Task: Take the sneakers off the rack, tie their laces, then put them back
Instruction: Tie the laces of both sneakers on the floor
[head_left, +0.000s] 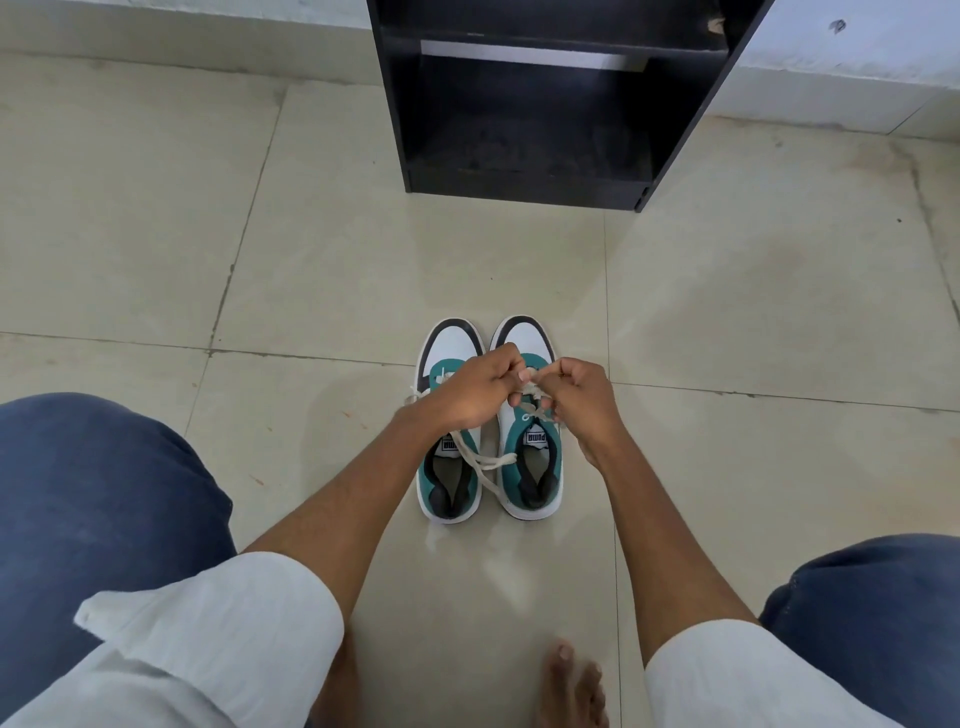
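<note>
Two sneakers stood side by side on the tiled floor (311, 249), toes pointing away toward the black rack (675, 119), well apart from it. The left sneaker (451, 457) and the right sneaker (531, 467) matched: white uppers, a dark band around the toe, teal panels along the lacing and collar, dark insides, and a white tongue label printed with black lettering. Their sides nearly touched.

Both hands were over the right sneaker's lacing area. The left hand (470, 389) reached across the front of the left sneaker, fingers curled shut and pinching a strand of the off-white lace (530, 391). The right hand (576, 397) faced it, fingers likewise closed on the lace, the two hands almost touching at the knuckles. A small loop seemed to sit between the fingertips, though the fingers hid most of it.

The left sneaker's lace (488, 462) lay loose, untied, trailing across the tongue and over the gap onto the right sneaker's collar.

The rack, at the far side, showed bare dark shelves. In the near part of the scene, white sleeves (234, 623) were rolled above the forearms, blue-trousered knees framed either side, and a bare foot (574, 686) rested on the floor.
</note>
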